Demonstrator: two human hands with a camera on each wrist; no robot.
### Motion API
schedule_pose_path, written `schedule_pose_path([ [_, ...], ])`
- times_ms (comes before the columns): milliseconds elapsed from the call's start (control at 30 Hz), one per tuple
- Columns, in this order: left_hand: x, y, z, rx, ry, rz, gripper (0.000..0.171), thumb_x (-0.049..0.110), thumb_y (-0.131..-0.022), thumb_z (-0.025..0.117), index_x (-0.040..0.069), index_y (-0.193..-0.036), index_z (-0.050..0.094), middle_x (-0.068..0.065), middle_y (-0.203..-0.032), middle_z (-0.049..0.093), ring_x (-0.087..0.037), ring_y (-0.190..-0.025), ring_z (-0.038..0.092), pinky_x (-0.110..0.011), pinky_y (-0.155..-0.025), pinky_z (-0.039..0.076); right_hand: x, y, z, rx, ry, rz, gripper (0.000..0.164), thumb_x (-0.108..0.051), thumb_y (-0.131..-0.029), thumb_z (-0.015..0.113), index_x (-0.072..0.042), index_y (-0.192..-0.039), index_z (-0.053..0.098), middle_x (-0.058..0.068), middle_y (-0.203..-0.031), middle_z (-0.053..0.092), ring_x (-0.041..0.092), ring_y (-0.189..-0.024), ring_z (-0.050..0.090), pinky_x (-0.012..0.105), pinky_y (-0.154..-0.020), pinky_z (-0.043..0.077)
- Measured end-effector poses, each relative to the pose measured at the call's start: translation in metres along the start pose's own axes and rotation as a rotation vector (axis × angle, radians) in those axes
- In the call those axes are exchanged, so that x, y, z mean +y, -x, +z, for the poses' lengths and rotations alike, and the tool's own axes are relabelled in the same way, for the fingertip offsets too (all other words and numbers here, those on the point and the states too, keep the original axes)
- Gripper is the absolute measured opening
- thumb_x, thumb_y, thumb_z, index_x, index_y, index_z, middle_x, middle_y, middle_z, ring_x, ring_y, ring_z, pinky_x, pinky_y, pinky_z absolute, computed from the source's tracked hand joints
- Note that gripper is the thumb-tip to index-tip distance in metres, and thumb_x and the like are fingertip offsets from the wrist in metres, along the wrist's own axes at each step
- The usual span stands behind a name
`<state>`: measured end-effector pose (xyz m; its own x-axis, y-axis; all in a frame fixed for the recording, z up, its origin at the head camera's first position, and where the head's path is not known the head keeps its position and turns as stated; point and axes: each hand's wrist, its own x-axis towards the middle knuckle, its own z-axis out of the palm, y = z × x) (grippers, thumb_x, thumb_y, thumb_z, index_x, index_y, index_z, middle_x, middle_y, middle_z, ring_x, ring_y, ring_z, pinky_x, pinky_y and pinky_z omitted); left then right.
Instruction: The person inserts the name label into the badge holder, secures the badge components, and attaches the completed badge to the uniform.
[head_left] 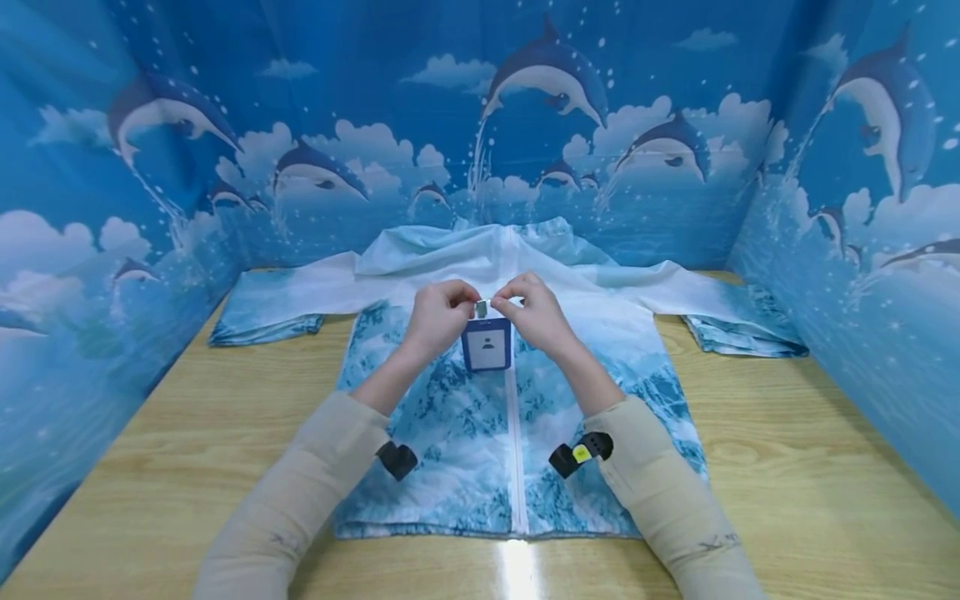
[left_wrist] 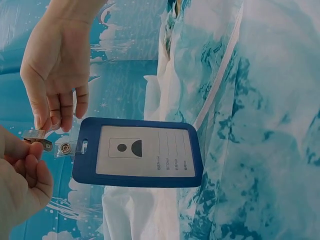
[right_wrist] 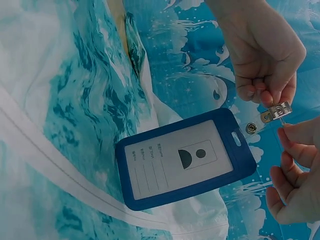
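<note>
A blue ID badge holder (head_left: 488, 345) with a white card inside hangs upright below its metal clip (right_wrist: 279, 110), over the front of a blue-and-white jacket (head_left: 438, 433). A clear strap with a snap button (left_wrist: 65, 148) joins the clip to the slot at the holder's top. My left hand (head_left: 437, 317) pinches the clip between thumb and index finger. From the other side, the thumb and forefinger of my right hand (head_left: 534, 315) pinch the same clip at its edge. The fingertips of both hands nearly meet there. My fingers partly cover the clip.
The jacket lies spread face up on a wooden table (head_left: 757, 433), its zipper (head_left: 514, 450) running down the middle. Both sleeves reach outward, their ends folded back, like the left-side sleeve (head_left: 273, 304). Dolphin-print curtains (head_left: 420, 75) enclose the table's back and sides.
</note>
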<state>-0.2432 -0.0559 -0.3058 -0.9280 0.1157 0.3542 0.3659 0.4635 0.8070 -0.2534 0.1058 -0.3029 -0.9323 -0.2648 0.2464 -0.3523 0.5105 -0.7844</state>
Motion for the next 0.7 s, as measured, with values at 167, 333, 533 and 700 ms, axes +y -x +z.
schedule_pose_path([
  [167,-0.0008,-0.0003,0.0014,0.006,-0.023,0.02,0.021,-0.003,-0.085,0.048,0.001,-0.084,0.068,-0.009,-0.075,0.063,-0.021,-0.063,0.051,-0.031,-0.057,0.043,0.0007,0.0007,0.0011,0.0,-0.007,0.009,0.022,-0.018,-0.095,0.054,0.0,-0.096,0.066,0.01,-0.105,0.049,0.023,-0.098,0.047,0.043,-0.091,0.037],
  [333,0.0021,-0.0008,0.0016,0.018,-0.035,0.001,0.02,-0.003,-0.084,0.048,0.001,-0.081,0.067,-0.01,-0.076,0.064,-0.021,-0.064,0.053,-0.032,-0.058,0.044,-0.0016,0.0008,0.0008,0.011,-0.011,0.021,0.022,-0.017,-0.095,0.054,0.0,-0.094,0.067,0.009,-0.104,0.05,0.023,-0.097,0.048,0.043,-0.09,0.038],
  [533,0.0011,-0.0032,0.002,0.044,-0.034,-0.034,0.019,-0.003,-0.083,0.049,0.002,-0.082,0.067,-0.009,-0.077,0.064,-0.021,-0.068,0.054,-0.032,-0.061,0.045,-0.0037,0.0009,0.0001,0.012,-0.032,0.057,0.022,-0.019,-0.094,0.056,0.0,-0.092,0.067,0.009,-0.103,0.05,0.023,-0.096,0.048,0.041,-0.085,0.041],
  [700,0.0002,-0.0047,0.001,0.065,0.002,-0.058,0.018,-0.002,-0.083,0.05,0.001,-0.086,0.067,-0.008,-0.077,0.062,-0.021,-0.069,0.054,-0.031,-0.061,0.044,-0.0001,0.0005,0.0006,-0.003,-0.069,0.065,0.024,-0.02,-0.094,0.056,0.001,-0.093,0.068,0.01,-0.106,0.052,0.026,-0.099,0.049,0.041,-0.081,0.042],
])
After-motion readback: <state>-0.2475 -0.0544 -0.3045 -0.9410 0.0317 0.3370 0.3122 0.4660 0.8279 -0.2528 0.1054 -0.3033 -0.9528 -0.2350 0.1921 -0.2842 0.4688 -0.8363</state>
